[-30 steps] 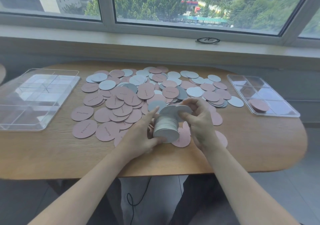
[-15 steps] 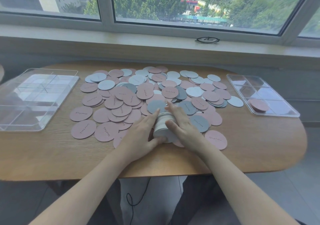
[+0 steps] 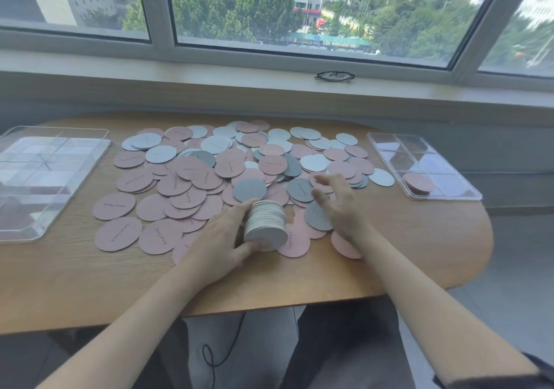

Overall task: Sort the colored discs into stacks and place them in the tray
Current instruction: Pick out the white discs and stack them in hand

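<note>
One tall stack of pale discs (image 3: pixel 265 224), tilted on its side near the front of the wooden table (image 3: pixel 75 274), gripped by the left hand (image 3: pixel 221 239) with fingers and thumb curled round it. Right hand (image 3: pixel 337 201) open, fingers spread just above grey and pink discs (image 3: pixel 180 179). Risk, probably: fanning out and spilling if the one-hand grip loosens. Mixing colours also possible. Right tray (image 3: pixel 449 191) with only one pink stack (image 3: pixel 418 182); left tray (image 3: pixel 45 179) well apart.

Your round card discs (image 3: pixel 192 179) lie spread across the oval wooden table (image 3: pixel 75 274), between a clear plastic divided tray (image 3: pixel 467 192) on the right and another clear plastic tray (image 3: pixel 18 233) on the left.
</note>
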Action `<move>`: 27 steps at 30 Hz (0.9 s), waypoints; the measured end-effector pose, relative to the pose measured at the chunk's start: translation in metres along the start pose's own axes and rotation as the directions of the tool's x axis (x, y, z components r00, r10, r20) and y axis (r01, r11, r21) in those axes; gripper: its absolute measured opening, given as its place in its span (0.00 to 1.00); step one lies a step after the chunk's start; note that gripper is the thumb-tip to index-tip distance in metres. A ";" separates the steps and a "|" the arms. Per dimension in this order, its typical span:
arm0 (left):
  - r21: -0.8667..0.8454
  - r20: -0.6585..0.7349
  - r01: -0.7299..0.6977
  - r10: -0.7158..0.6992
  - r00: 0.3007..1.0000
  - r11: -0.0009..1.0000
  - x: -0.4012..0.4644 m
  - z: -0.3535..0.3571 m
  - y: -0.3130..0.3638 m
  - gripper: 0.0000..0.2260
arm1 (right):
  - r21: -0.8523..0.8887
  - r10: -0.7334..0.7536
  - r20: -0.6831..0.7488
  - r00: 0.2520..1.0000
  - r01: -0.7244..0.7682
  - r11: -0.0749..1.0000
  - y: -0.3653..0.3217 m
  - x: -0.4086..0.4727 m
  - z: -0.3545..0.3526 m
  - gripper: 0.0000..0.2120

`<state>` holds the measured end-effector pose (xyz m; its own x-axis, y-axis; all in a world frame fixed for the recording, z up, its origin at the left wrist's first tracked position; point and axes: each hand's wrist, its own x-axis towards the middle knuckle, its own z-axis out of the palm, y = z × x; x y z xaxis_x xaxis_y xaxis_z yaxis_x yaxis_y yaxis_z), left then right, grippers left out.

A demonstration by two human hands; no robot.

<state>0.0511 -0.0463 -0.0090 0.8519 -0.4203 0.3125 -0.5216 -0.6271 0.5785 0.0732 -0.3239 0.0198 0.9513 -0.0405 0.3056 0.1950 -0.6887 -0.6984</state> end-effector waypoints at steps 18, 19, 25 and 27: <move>-0.043 0.005 0.023 -0.023 1.000 0.999 0.001 -0.001 0.000 0.34 | -0.764 0.163 -0.104 0.981 -0.183 0.619 0.096 0.037 -0.069 0.18; -0.047 0.004 0.023 -0.023 1.000 0.999 0.001 -0.002 0.001 0.34 | -0.786 0.144 -0.093 0.985 -0.161 0.597 0.093 0.033 -0.070 0.17; -0.108 0.000 0.038 -0.038 0.999 0.993 0.000 -0.003 0.004 0.34 | -0.744 -0.050 -0.221 0.974 -0.135 0.654 0.049 0.011 -0.083 0.15; -0.125 0.004 0.042 -0.041 0.999 0.991 0.001 -0.004 0.004 0.34 | -0.591 -0.105 -0.199 0.974 -0.034 0.806 0.024 0.006 -0.072 0.12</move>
<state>0.0497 -0.0468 -0.0030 0.8726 -0.3967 0.2851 -0.4757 -0.5573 0.6805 0.0661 -0.3926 0.0512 0.8590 -0.1112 0.4997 -0.0161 -0.9815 -0.1908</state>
